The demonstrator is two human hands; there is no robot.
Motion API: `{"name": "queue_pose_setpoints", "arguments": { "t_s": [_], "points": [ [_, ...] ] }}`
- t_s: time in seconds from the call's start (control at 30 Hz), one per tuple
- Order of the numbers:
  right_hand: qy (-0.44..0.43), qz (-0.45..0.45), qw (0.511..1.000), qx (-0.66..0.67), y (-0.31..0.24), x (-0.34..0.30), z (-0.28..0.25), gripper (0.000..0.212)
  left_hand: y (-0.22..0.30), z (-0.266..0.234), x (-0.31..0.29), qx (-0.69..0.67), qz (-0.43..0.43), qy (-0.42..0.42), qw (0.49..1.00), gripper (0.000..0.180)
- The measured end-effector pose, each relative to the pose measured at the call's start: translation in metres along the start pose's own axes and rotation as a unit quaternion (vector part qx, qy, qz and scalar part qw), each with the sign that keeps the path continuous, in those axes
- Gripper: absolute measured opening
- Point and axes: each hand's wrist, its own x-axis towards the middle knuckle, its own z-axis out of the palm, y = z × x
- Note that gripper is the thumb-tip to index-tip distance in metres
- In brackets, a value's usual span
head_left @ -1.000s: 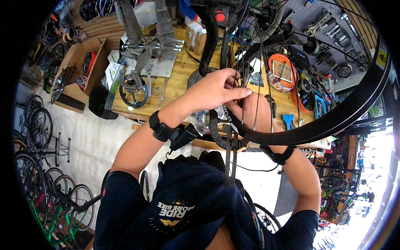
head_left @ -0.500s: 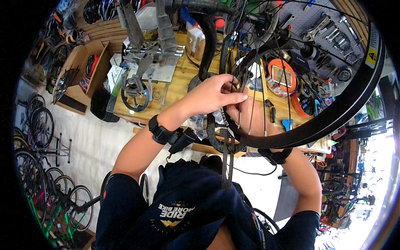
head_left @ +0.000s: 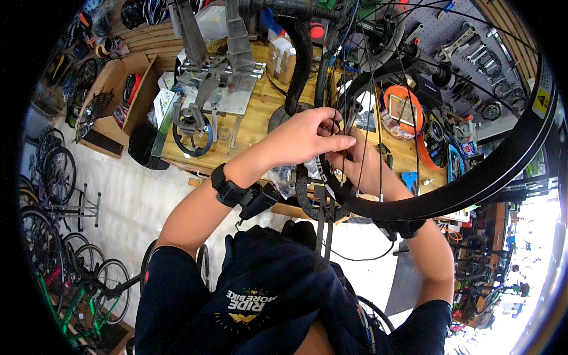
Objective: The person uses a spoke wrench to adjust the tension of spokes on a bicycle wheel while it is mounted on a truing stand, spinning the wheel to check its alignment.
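Note:
A black-rimmed bicycle wheel [head_left: 435, 204] stands upright in front of me, its thin spokes [head_left: 380, 136] running up toward the hub [head_left: 383, 29]. My left hand [head_left: 310, 136] is closed among the spokes at the wheel's left side, thumb and fingers pinching at one dark spoke. Reaching in behind the rim, my right hand [head_left: 370, 163] has its fingertips drawn together close to my left thumb. Spokes cross in front of it, and whatever it grips is hidden. Below the hands, a dark metal stand arm [head_left: 322, 228] straddles the rim.
Behind the wheel is a wooden workbench [head_left: 248, 139] bearing a metal truing fixture [head_left: 228, 97], an orange round container [head_left: 402, 109] and a blue tool [head_left: 408, 179]. Wrenches hang on a grey pegboard [head_left: 473, 50]. An open cardboard box [head_left: 115, 89] and parked bicycles [head_left: 112, 290] are to the left.
The wheel has shifted slightly to the right and downward in view. My right hand has come more clearly into sight between the spokes, while my left hand keeps its pinch almost in place.

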Motion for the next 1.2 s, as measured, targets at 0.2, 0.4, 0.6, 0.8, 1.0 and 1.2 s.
{"name": "queue_pose_setpoints", "arguments": {
  "t_s": [0.2, 0.4, 0.6, 0.8, 1.0, 1.2],
  "points": [
    [-0.095, -0.042, 0.967, 0.233, 0.025, 0.008, -0.009, 0.04, 0.004, 0.0, 0.004, 0.028, 0.005, -0.006, 1.0, 0.048],
    [-0.111, 0.135, 0.976, 0.13, -0.018, -0.001, -0.022, 0.032, -0.002, -0.004, 0.004, 0.074, 0.005, 0.008, 0.997, 0.047],
    [-0.033, 0.078, 0.996, 0.011, -0.031, -0.005, -0.006, 0.027, -0.003, 0.0, 0.005, 0.073, 0.004, 0.007, 0.997, 0.044],
    [-0.077, -0.034, 0.989, 0.119, 0.032, 0.002, -0.004, 0.019, -0.002, 0.0, 0.007, 0.045, -0.005, 0.009, 0.999, 0.049],
    [-0.138, -0.02, 0.974, 0.179, 0.032, 0.012, -0.013, 0.019, 0.001, -0.002, -0.001, 0.097, 0.035, 0.037, 0.994, 0.067],
    [-0.164, -0.039, 0.963, 0.211, 0.019, 0.014, -0.016, 0.02, 0.006, 0.006, -0.05, 0.159, -0.019, 0.033, 0.987, 0.042]
  ]
}}
